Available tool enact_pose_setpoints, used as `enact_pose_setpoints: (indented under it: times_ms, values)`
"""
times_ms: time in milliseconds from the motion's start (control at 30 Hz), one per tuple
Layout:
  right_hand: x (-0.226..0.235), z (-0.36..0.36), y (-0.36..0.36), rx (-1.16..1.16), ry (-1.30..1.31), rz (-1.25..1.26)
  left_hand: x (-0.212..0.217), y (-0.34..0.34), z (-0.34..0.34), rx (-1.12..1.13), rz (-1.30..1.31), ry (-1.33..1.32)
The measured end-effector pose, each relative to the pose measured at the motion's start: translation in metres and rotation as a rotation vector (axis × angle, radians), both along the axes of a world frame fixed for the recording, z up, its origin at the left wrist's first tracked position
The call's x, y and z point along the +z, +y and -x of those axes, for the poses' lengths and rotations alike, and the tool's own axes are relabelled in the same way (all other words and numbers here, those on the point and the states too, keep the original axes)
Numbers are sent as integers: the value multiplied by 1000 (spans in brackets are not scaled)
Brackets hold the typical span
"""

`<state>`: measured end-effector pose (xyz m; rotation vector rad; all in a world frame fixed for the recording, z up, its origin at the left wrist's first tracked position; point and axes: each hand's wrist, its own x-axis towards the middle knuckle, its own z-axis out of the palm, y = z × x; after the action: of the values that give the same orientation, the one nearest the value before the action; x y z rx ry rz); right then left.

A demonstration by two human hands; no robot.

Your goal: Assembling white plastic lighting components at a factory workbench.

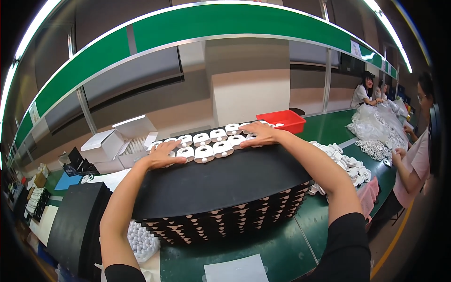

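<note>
Two rows of small white plastic parts [204, 154], each with a rounded opening, lie along the far edge of a black sheet [221, 183]. That sheet tops a tall stack of black layers, with pale part edges showing between them along the near side. My left hand [162, 156] rests at the left end of the rows, fingers spread over the parts there. Over the right end lies my right hand [262, 134], its fingers also stretched apart and touching parts. Neither hand is closed around anything. The parts beneath my fingers are partly hidden.
A red tray [290, 122] stands behind the stack's right end. Loose white parts [345, 164] are heaped to the right, near a pink cloth [369, 195]. White boxes [105, 146] and another black stack [77, 225] are left. A co-worker [411, 164] works at right.
</note>
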<state>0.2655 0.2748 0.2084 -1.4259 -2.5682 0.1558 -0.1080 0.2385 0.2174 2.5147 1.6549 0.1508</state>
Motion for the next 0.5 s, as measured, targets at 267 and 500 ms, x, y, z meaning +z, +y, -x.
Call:
enact_pose_setpoints:
  times_ms: [267,500]
  values:
    - [12,-41,20,-169,381,-219,7,23,-17,-80,-236,-185]
    - [-10,-48,24,-258,203,-97,-8,47,-63,-116,-157,55]
